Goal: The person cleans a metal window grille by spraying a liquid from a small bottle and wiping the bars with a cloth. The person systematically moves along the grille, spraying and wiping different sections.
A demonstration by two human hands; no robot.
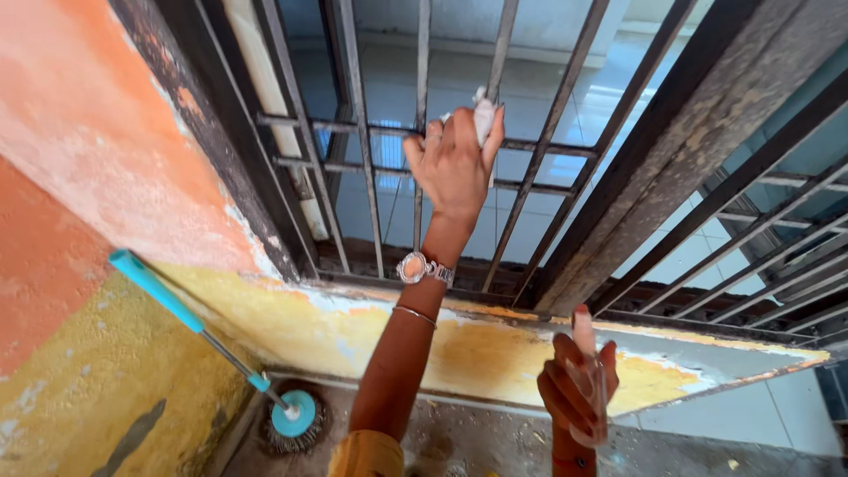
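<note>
My left hand [452, 163] is raised to the dark metal window grille [371, 132], with a watch and a thin bangle on its wrist. It presses a small white cloth [482, 115] against one slanted bar, thumb and fingers pinched around it. My right hand [576, 389] hangs lower, in front of the window sill [495, 344]. Its fingers curl around a small clear, pinkish object [586, 353] that I cannot identify. The two hands are well apart.
A teal-handled brush [168, 300] leans against the orange and yellow peeling wall [97, 177], its round bristle head [293, 415] on the dusty floor. The sill has flaking yellow paint. A thick rusty frame post [689, 141] separates a second grille at right.
</note>
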